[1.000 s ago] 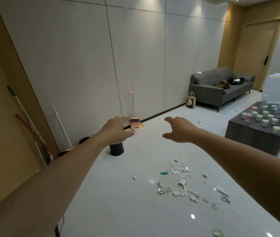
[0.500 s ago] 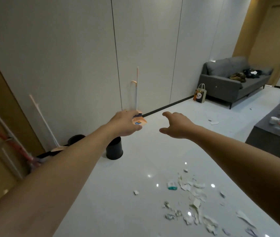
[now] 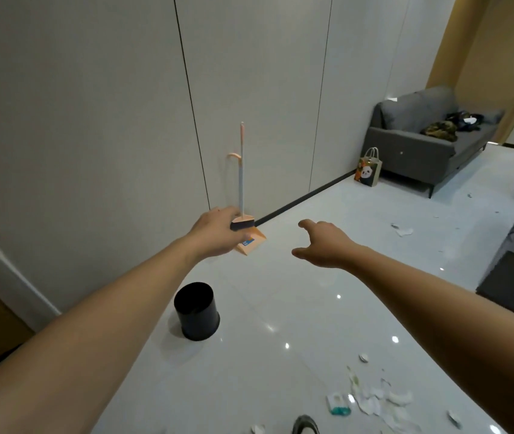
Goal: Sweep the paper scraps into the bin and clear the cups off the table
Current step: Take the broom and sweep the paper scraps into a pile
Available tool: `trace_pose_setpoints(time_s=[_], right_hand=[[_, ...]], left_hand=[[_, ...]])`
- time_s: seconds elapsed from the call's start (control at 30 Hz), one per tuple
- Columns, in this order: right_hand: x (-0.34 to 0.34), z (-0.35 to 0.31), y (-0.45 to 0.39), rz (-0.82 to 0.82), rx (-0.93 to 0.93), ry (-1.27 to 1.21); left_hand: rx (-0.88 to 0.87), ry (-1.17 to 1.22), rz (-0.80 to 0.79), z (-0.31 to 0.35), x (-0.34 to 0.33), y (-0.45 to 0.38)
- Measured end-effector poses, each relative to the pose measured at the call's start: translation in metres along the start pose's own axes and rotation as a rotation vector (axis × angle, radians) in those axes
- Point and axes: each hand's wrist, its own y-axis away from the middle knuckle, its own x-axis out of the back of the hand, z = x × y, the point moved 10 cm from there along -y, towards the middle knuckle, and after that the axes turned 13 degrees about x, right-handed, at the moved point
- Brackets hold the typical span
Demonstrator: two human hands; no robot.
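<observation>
Head view: I am reaching both bare arms out toward the peach plastic broom with its pale upright handle [image 3: 242, 170], standing in the matching orange dustpan [image 3: 251, 242] against the white panel wall [image 3: 92, 120]. My left hand [image 3: 218, 231] is overlapping the broom head in frame, fingers loosely curled; I cannot tell whether it is touching anything. My right hand [image 3: 324, 244] is hanging loose with fingers spread, holding nothing. The torn white paper scraps [image 3: 374, 402] are lying on the glossy white floor at lower right, well apart from the round black bin [image 3: 197, 311], which is standing between me and the broom. My judgement: I should be taking the handle high with one hand, the dustpan with the other, lifting them straight so they do not topple, and keeping clear of the bin.
</observation>
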Motion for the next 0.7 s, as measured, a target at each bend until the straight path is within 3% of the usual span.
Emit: trace_pose_setpoints(time_s=[0.47,0.7], right_hand=[[0.016,0.144,-0.399,-0.071,0.083,-0.057],[-0.028,0.177,-0.577,-0.113,0.093,-0.074]], left_hand=[[0.147,-0.075,-0.045,0.014,-0.011,-0.388],[0.152,-0.09,-0.071,-0.004,-0.037,-0.574]])
